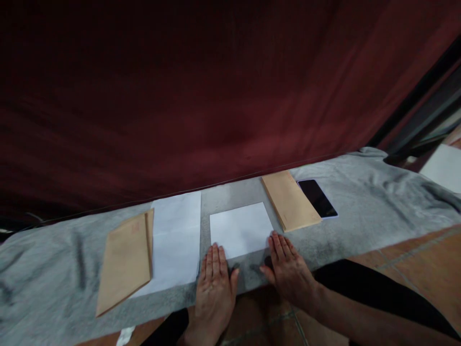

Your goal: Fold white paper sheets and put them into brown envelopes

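Observation:
A white sheet of paper, smaller than the one to its left, lies flat in front of me on the grey cloth. My left hand rests at its near left corner, fingers stretched out and holding nothing. At the near right corner lies my right hand, flat, with its fingertips at the paper's edge and the thumb apart. Just left of my left hand is larger white paper. Brown envelopes sit beyond my right hand.
More brown envelopes overlap the larger paper at the left. A dark-screened phone lies beside the right envelopes. The grey cloth covers the narrow surface, with a dark red curtain behind and a tiled floor below.

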A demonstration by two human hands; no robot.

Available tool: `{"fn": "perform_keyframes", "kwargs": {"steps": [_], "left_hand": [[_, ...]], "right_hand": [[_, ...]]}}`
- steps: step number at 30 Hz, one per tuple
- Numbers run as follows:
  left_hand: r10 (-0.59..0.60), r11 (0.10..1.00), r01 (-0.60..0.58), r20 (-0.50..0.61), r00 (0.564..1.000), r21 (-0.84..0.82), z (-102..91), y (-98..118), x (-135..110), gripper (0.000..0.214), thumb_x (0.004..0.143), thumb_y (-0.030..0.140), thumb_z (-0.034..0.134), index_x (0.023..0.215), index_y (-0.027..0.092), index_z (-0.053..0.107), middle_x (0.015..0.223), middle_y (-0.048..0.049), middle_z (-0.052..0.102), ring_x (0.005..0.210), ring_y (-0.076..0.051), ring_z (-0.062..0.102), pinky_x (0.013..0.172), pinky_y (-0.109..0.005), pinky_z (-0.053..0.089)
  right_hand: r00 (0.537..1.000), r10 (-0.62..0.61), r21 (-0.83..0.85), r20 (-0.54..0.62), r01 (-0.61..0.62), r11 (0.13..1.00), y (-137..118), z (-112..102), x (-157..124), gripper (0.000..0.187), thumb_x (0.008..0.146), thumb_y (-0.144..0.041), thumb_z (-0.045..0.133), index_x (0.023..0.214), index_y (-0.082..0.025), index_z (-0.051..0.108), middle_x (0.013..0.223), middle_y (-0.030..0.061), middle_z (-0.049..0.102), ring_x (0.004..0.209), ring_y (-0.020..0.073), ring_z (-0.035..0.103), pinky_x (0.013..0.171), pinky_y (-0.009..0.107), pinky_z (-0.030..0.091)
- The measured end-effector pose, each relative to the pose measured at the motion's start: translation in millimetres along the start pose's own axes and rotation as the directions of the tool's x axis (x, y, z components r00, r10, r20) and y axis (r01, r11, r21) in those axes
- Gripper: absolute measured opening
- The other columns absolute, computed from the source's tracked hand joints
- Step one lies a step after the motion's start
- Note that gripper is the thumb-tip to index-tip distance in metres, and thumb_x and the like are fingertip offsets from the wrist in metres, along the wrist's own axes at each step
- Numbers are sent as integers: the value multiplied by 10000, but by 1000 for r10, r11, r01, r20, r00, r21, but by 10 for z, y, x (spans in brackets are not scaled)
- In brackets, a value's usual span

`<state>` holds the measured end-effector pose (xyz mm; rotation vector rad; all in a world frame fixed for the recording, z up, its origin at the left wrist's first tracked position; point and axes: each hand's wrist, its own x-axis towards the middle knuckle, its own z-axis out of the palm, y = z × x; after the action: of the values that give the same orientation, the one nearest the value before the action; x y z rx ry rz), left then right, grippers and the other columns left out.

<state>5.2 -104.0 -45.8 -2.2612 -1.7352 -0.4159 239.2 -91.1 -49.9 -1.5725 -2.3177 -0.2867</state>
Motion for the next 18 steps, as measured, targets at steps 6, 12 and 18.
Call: {"fn": "perform_keyframes", "kwargs": {"steps": [6,12,18], "left_hand": [[84,991,-74,81,993,-115,-62,58,297,661,1016,273,357,1606,125,99,1616,-153,332,1500,-271,301,1202,-489,355],[169,969,-149,93,981,-195,109,277,516,653,1004,164,276,1602,110,18,1640,-158,267,1523,-235,224,1219,-476,330],[127,981,-105,132,983,-162,353,129,631,606,1018,188,250,1597,98,98,1634,-168,276,1525,-247,198,1222,-498,317]], "right_hand": [[999,11,159,52,-19,987,48,-146,334,539,1033,-395,392,1453,-79,513,1506,193,487,1404,325,454,1181,506,349],[981,-168,356,93,125,926,-67,-150,639,542,1071,-356,288,1554,-117,340,1609,98,352,1496,202,302,1224,406,328],[988,-128,336,90,91,937,-118,156,704,531,1077,-374,293,1523,-103,396,1566,126,428,1483,200,330,1229,419,321]]}}
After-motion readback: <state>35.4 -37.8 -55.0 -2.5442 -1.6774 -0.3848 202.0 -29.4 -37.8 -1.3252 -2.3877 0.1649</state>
